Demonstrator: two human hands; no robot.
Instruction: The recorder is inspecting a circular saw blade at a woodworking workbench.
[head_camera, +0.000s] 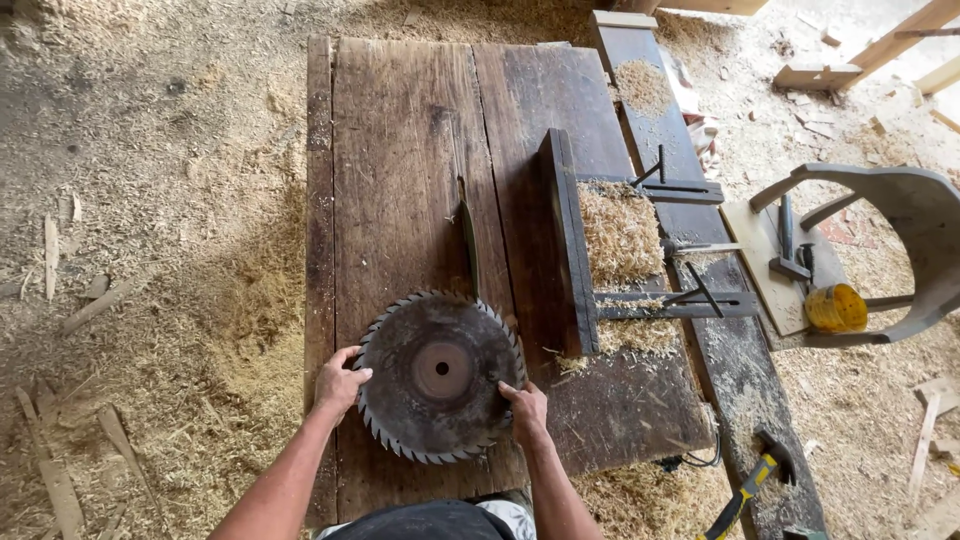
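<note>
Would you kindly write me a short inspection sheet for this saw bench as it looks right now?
Surface: worn plank table with a blade slot along its middle.
Job's things: round toothed saw blade lying flat on the near end of the table.
Clutter: wood shavings heaped against the fence; yellow-handled hammer on the side plank.
Hands: left hand and right hand grip opposite edges of the blade.
Cables: dark cable at the table's near right corner.
Surroundings: sawdust-covered floor, curved wooden frame, yellow container.
</note>
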